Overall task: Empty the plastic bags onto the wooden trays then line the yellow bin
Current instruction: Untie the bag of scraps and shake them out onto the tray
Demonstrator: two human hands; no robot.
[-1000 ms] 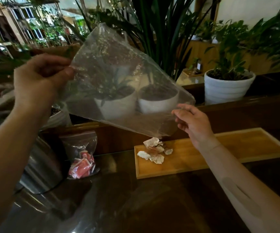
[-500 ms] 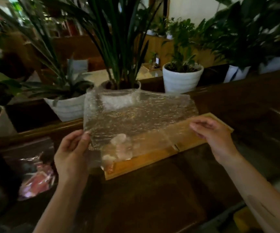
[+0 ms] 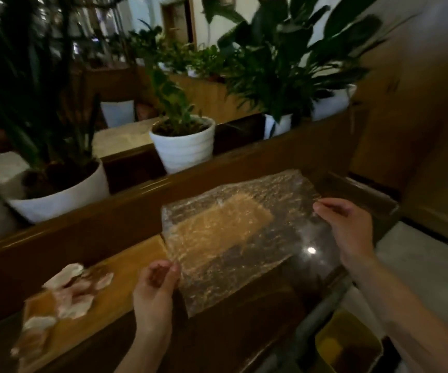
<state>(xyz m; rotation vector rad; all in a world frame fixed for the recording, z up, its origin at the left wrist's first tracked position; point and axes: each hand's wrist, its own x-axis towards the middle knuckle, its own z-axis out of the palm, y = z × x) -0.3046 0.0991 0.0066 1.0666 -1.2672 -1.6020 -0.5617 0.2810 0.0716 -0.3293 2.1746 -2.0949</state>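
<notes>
Both hands hold a clear, crinkled plastic bag (image 3: 233, 238) stretched flat in the air above the dark, glossy counter (image 3: 244, 332). The left hand (image 3: 154, 297) pinches the bag's near-left corner between thumb and curled fingers; the right hand (image 3: 348, 230) pinches the far-right edge, thumb and fingertips closed on the film. Nothing can be seen inside the bag — through it show the far end of a long, light wooden tray (image 3: 115, 286) and the dark counter top.

The tray lies along the counter's back edge, against a raised dark wooden ledge (image 3: 109, 224). Pale pink and white flaky pieces (image 3: 69, 292) lie heaped on the tray's left end, blurred.

A yellow plastic bin (image 3: 346, 343) stands below the counter's right end, near the bottom right corner of the view — its inside looks dark and unlined. White ribbed pots with green plants (image 3: 183, 146) stand behind the ledge.
</notes>
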